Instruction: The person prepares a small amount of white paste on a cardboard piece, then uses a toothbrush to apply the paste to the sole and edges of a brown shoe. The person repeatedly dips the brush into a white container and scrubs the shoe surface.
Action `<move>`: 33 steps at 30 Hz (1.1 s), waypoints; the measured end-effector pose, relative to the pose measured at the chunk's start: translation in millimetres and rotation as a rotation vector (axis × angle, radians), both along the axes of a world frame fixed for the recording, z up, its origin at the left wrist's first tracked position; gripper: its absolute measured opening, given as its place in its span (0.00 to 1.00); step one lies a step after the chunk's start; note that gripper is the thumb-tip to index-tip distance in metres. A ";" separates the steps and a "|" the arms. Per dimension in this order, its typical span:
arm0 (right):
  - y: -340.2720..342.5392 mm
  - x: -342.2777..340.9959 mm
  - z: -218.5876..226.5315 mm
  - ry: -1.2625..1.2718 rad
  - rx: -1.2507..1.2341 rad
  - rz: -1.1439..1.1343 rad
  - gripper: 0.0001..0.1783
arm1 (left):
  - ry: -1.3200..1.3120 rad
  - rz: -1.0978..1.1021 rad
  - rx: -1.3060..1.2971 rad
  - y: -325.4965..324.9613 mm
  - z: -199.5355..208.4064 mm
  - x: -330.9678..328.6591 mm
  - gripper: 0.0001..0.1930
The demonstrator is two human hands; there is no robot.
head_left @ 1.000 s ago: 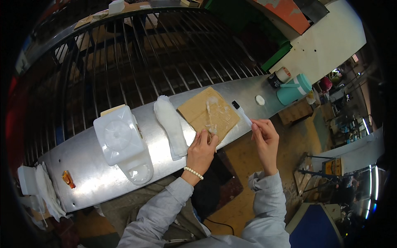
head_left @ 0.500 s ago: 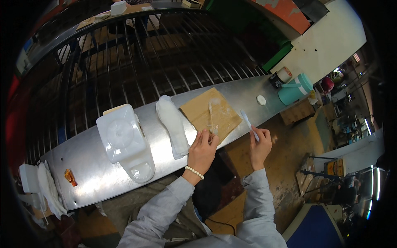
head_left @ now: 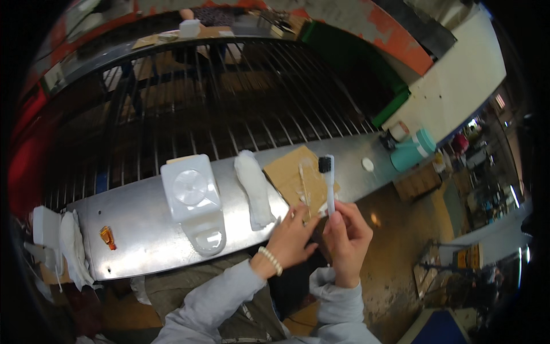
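My right hand (head_left: 346,238) grips a toothbrush (head_left: 330,189) by its pale handle and holds it upright, black bristles at the top, over the right side of a brown cardboard piece (head_left: 286,169). White smears and a thin pale streak mark the cardboard. At its near edge is my left hand (head_left: 289,238), fingers apart and a beaded bracelet on the wrist; the fingertips seem to touch the cardboard. Just left lies a folded white cloth (head_left: 252,192). Beyond that cloth sits a glossy white moulded piece (head_left: 192,192) with a square, round-marked part and a rounded basin end.
The metal bench (head_left: 137,229) carries a small amber item (head_left: 107,237), a white round lid (head_left: 367,164), a teal jug (head_left: 413,150) and a dark-and-white can (head_left: 395,134). Another white cloth (head_left: 73,249) hangs at the left end. Metal bars (head_left: 223,103) run behind the bench.
My right hand has turned the toothbrush upright and brought it left, closer to the cardboard. My left hand's fingers have spread, and it sits slightly lower. The whole view has shifted.
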State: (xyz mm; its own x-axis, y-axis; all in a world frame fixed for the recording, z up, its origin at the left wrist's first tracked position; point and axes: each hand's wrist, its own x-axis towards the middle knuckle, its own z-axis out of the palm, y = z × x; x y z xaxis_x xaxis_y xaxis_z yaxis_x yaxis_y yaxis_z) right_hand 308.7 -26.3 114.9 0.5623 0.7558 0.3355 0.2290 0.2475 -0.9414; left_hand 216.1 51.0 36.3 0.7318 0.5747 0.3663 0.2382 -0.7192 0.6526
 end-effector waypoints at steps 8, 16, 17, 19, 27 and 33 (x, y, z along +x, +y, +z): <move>20.7 -84.1 11.4 0.050 0.067 0.230 0.17 | -0.607 0.553 -0.100 3.6 112.9 -153.4 0.09; 31.8 -143.9 -0.4 0.021 0.084 0.404 0.17 | -0.620 0.790 -0.072 -18.0 112.9 -199.2 0.10; 32.4 -145.8 0.0 0.014 0.088 0.409 0.17 | -0.627 0.789 -0.073 -17.2 112.4 -200.9 0.10; 34.2 -148.5 0.9 0.019 0.078 0.432 0.17 | -0.625 0.791 -0.052 -14.9 111.9 -203.5 0.09; 39.3 -154.4 0.7 0.000 0.047 0.469 0.17 | -0.612 0.841 0.016 -13.2 110.4 -215.6 0.09; 41.5 -158.2 -1.4 -0.007 0.042 0.488 0.17 | -0.597 0.871 0.027 -10.0 108.9 -220.3 0.08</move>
State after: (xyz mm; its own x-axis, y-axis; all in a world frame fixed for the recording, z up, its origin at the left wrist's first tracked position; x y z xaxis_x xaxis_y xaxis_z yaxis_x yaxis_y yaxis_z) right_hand 150.6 15.2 113.5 0.1436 0.9165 0.3734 0.0832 0.3648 -0.9274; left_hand -4.2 41.1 145.2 -0.2324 0.8012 0.5515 0.3245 -0.4707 0.8205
